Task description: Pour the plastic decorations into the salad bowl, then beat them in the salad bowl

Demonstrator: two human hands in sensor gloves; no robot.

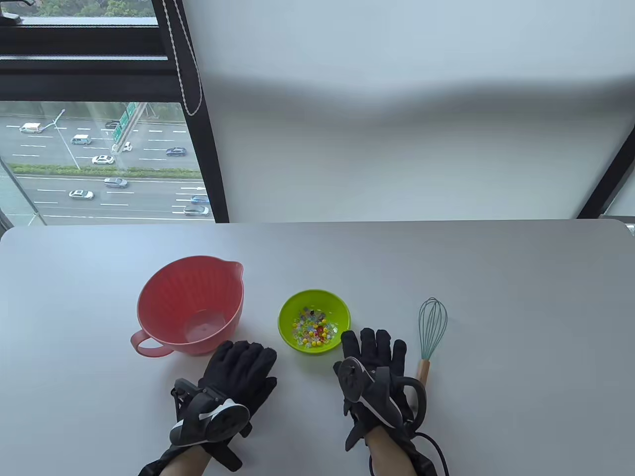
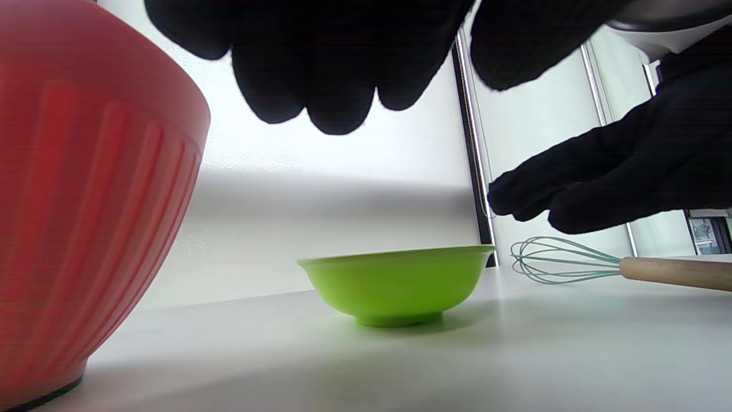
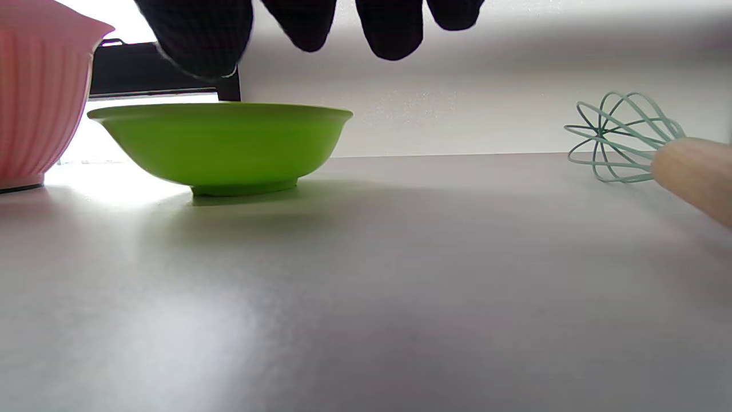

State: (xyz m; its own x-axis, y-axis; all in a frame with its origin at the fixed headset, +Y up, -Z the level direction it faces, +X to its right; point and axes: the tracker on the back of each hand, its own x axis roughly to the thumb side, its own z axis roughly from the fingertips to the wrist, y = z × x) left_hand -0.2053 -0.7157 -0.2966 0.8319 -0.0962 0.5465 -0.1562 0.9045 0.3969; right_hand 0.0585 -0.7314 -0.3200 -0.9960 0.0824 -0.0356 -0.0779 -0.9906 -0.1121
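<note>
A pink salad bowl (image 1: 191,305) with a handle and spout stands empty on the table's left; its ribbed wall fills the left wrist view's left side (image 2: 86,212). A small green bowl (image 1: 314,321) holds several colourful plastic decorations (image 1: 312,329). To the right lies a whisk (image 1: 430,332) with teal wires and a wooden handle. My left hand (image 1: 243,364) hovers just in front of the pink bowl, fingers relaxed, holding nothing. Between the green bowl and the whisk handle my right hand (image 1: 374,349) is also empty, fingers extended above the table.
The grey table (image 1: 496,297) extends far to the right and behind the bowls. A window and a white blind lie beyond its far edge. In the right wrist view the green bowl (image 3: 220,146) is left and the whisk (image 3: 623,137) right.
</note>
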